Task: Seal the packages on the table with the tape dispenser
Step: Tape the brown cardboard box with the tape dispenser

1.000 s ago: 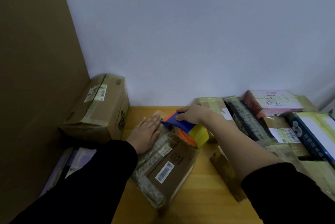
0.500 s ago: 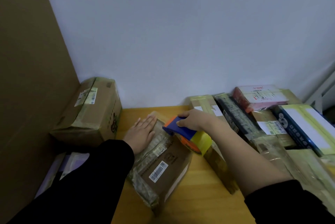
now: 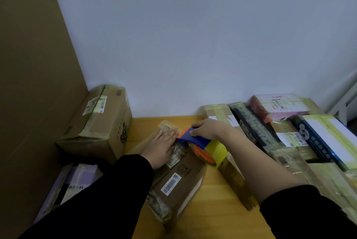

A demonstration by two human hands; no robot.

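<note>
Centre frame: left hand [image 3: 161,147] lies flat, fingers spread, on the cardboard package [image 3: 179,182] on the bench [image 3: 216,217], while the right hand [image 3: 207,129] is clamped on the blue tape dispenser [image 3: 201,145], its nose touching the package top.

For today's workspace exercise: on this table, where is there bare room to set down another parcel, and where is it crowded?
Bare table shows in front, between the package being taped and the long flat box. A smaller patch lies at the wall, between the big carton and the left hand. The right side is crowded with stacked parcels.
</note>
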